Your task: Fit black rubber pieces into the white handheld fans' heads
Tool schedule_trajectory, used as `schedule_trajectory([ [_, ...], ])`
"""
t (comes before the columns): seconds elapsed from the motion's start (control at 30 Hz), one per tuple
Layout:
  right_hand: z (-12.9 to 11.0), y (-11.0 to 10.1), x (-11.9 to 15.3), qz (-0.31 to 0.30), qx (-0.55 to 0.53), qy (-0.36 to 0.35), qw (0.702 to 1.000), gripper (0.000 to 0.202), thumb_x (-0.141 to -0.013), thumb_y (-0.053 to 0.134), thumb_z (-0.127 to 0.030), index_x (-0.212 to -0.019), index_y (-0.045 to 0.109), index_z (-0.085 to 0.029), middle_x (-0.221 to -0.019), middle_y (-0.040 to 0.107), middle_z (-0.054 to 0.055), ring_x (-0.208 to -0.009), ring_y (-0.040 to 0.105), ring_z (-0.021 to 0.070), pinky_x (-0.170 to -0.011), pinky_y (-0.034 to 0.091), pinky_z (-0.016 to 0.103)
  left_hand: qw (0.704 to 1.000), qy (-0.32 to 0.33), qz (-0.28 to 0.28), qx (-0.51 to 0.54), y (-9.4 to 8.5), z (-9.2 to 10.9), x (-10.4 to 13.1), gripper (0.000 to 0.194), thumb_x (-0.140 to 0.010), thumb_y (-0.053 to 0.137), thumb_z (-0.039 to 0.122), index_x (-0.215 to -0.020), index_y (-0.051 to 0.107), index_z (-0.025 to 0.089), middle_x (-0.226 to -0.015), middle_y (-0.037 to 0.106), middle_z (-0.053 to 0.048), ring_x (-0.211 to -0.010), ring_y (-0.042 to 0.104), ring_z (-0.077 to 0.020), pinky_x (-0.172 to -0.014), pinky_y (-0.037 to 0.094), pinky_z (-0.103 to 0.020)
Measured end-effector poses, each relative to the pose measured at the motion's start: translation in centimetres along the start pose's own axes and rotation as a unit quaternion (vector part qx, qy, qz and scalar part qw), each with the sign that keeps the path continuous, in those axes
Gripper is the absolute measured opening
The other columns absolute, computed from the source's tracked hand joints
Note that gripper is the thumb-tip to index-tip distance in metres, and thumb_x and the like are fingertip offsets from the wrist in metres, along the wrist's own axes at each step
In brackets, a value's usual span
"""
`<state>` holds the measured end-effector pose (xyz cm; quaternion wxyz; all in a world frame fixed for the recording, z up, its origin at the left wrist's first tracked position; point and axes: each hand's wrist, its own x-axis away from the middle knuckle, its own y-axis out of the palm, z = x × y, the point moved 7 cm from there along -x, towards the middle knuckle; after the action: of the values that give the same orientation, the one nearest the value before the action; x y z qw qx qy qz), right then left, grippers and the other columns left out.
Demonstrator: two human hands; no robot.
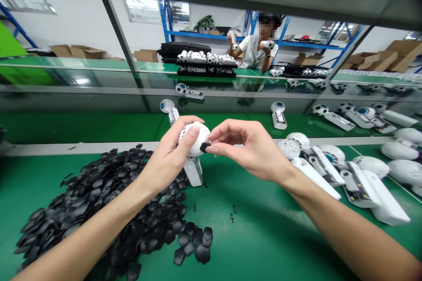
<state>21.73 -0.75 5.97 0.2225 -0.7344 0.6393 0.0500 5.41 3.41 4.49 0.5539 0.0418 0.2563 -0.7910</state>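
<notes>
two hands meet — left hand (169, 158) grips a white fan (194, 149), right hand (245, 147) pinches a black piece (205, 147) against it.

Left hand (169, 153) hides much of the white fan (194, 149); co-worker's face blurred.

A green-matted desk (263, 237) carries the goods; near left, a heap of flat black plastic pieces (99, 210); right, rows of white plastic handheld units with round heads (346, 175); farther off, more such units lie scattered.
</notes>
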Motion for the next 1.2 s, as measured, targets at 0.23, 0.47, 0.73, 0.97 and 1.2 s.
schedule_trajectory([
  [0.23,-0.4,0.1,0.3,0.004,0.024,-0.033,0.999,0.004,-0.091,0.079,-0.017,-0.092,0.08,-0.02,-0.091,0.084,-0.001,-0.084,0.079,0.0167,-0.081,0.062,0.028,1.0,-0.005,-0.006,0.0,0.1,-0.2,-0.1,0.044,-0.098,0.061,0.068,-0.116,0.066,0.028,-0.096,0.068,-0.004,-0.076,0.061,-0.0218,-0.063,0.05,-0.031],
  [0.47,0.4,0.6,0.5,0.06,-0.03,-0.018,0.998,0.006,-0.087,0.082,-0.021,-0.09,0.076,-0.02,-0.091,0.082,0.002,-0.086,0.079,0.0187,-0.08,0.065,0.029,0.999,-0.023,0.011,0.027,0.1,-0.3,0.0,0.062,-0.067,0.099,0.053,-0.111,0.064,0.029,-0.092,0.066,-0.001,-0.069,0.061,-0.0185,-0.057,0.049,-0.027],
  [0.73,0.2,0.4,0.8,-0.019,-0.096,0.086,0.992,0.018,-0.087,0.087,-0.029,-0.098,0.076,-0.019,-0.088,0.084,0.004,-0.085,0.083,0.0223,-0.077,0.069,0.032,0.999,0.024,0.033,-0.004,-0.2,-0.5,0.1,0.051,-0.076,0.093,0.054,-0.11,0.066,0.027,-0.097,0.069,-0.002,-0.075,0.064,-0.0193,-0.062,0.051,-0.028],
  [0.97,0.2,-0.5,1.5,-0.017,-0.014,0.115,0.993,0.003,-0.097,0.076,-0.023,-0.1,0.075,-0.022,-0.08,0.083,0.001,-0.062,0.079,0.0187,-0.059,0.062,0.028,0.995,0.055,0.082,-0.006,-0.3,-0.3,0.3,0.038,-0.085,0.086,0.048,-0.107,0.067,0.024,-0.1,0.07,-0.004,-0.078,0.064,-0.0191,-0.068,0.05,-0.029],
  [1.2,3.3,7.6,5.0,-0.295,0.252,0.119,0.914,0.005,-0.096,0.083,-0.018,-0.094,0.085,-0.022,-0.088,0.085,0.001,-0.081,0.079,0.0209,-0.068,0.047,0.031,0.995,0.04,0.089,0.024,-0.4,-1.1,0.3,0.038,-0.088,0.086,0.044,-0.114,0.069,0.024,-0.099,0.071,-0.004,-0.077,0.068,-0.0182,-0.068,0.052,-0.028],
])
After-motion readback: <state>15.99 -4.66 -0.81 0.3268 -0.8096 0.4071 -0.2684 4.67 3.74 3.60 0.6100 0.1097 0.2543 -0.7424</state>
